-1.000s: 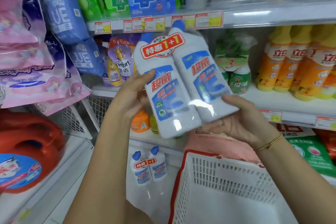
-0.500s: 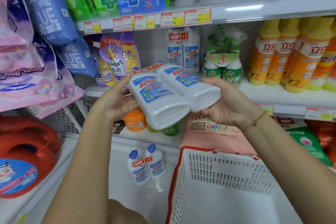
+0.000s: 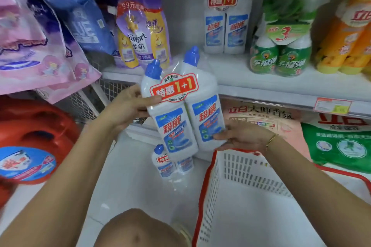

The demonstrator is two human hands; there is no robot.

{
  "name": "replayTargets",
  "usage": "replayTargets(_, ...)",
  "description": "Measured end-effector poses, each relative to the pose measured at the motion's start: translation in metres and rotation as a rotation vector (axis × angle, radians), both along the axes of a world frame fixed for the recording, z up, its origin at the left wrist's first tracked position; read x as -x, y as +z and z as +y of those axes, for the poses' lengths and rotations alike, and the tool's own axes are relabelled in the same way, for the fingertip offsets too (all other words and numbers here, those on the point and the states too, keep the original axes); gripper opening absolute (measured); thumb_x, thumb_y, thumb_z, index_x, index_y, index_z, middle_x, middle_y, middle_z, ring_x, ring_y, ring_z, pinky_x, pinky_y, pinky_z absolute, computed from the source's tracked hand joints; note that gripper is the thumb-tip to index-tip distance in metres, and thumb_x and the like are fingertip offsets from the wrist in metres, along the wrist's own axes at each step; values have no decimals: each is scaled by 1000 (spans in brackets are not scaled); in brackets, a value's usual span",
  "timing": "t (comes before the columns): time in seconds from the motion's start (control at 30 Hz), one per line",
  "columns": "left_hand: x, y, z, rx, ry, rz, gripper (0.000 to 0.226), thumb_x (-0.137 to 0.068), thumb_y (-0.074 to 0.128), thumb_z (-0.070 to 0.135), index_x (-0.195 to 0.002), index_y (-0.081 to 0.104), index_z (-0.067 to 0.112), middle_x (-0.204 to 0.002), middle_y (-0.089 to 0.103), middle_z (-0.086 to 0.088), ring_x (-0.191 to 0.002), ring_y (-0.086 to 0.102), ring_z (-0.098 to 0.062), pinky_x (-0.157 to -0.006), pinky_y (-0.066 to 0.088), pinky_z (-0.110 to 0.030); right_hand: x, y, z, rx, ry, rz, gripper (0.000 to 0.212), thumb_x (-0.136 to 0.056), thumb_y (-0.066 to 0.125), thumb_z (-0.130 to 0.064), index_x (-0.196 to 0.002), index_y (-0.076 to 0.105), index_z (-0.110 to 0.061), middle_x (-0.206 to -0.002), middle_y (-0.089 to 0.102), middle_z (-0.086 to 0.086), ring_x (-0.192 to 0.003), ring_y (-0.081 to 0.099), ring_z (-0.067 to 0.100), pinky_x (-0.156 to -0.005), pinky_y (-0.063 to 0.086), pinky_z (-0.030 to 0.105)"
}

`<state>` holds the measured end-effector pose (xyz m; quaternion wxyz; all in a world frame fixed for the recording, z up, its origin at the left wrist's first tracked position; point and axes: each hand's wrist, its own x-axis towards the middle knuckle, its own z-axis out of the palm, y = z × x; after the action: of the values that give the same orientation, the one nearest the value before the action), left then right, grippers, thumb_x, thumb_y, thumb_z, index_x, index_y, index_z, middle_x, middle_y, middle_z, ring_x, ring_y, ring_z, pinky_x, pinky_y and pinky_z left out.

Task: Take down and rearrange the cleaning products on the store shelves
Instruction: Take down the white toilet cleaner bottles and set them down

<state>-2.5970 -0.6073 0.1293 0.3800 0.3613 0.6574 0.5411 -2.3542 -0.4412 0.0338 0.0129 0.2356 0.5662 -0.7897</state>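
From the head camera, the twin-pack point(image 3: 176, 124) hung nearly upright mid-frame, caps toward twelve o'clock, with the basket point(image 3: 247, 168) at its five o'clock. I'd support it from both ends and set it down level. The left hand point(image 3: 126, 106) gripped its shoulder at nine o'clock. The right hand point(image 3: 245, 137) clasped its base at four o'clock.

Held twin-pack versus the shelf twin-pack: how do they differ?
Pose: the held twin-pack leans left; the shelf twin-pack stands upright. State: the held twin-pack is gripped by the left hand near its tag and the right hand at its base; the shelf twin-pack is untouched. Both: white bottles, blue caps, red 1+1 tag.
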Motion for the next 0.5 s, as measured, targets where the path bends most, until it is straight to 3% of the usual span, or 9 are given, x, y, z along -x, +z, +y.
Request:
replayTargets(0.13, -1, -51, -17, 6, 10, 86, 74, -51, 92, 24, -116, 61, 6, -108, 72, -8, -93, 69, -15, -74, 56, -27, 29, -39, -8, -404, -40, -216, 34, -76, 74, -3, -109, 65, -5, -111, 69, 10, -89, 62, 13, -89, 54, 28)
replayTargets(0.2, -4, -79, -22, 42, 68, 165, 60, -53, 91, 15, -105, 62, 5, -99, 72, -3, -85, 68, -8, -71, 53, -20, 37, -51, -9, -668, -25, -251, 27, -75, 75, -8, -102, 70, -10, -97, 71, 0, -76, 59, 2, -77, 48, 10)
replayTargets(0.27, -6, -108, -24, 107, 94, 215, 50, -56, 89, 12, -97, 61, 5, -96, 72, -3, -82, 67, -11, -73, 54, -23, 42, -64, -8, -945, -8, -320, 19, -78, 71, -14, -97, 71, -11, -95, 71, 2, -78, 61, 8, -68, 40, 14)
replayTargets(0.33, -4, -140, -27, 168, 96, 231, 50, -54, 90, 16, -91, 59, 6, -92, 71, -3, -78, 64, -13, -74, 52, -28, 44, -85, -5, -1150, 3, -364, 21, -81, 67, -16, -100, 71, -10, -104, 70, 6, -95, 63, 21, -75, 37, 20)
replayTargets(0.43, -2, -187, -33, 214, 128, 210, 40, -55, 88, 16, -81, 57, 15, -85, 69, 6, -69, 60, -7, -64, 49, -16, 39, -117, -5, -1243, -26, -404, 27, -81, 66, -16, -108, 66, -13, -119, 61, 9, -105, 56, 26, -92, 37, 24)
replayTargets(0.5, -2, -213, -33, 229, 150, 155, 39, -61, 88, 6, -81, 57, 20, -92, 68, 6, -73, 62, -8, -64, 48, -13, 37, -134, -7, -1301, -52, -430, 27, -82, 65, -16, -108, 64, -10, -116, 52, 12, -105, 51, 28, -94, 36, 26)
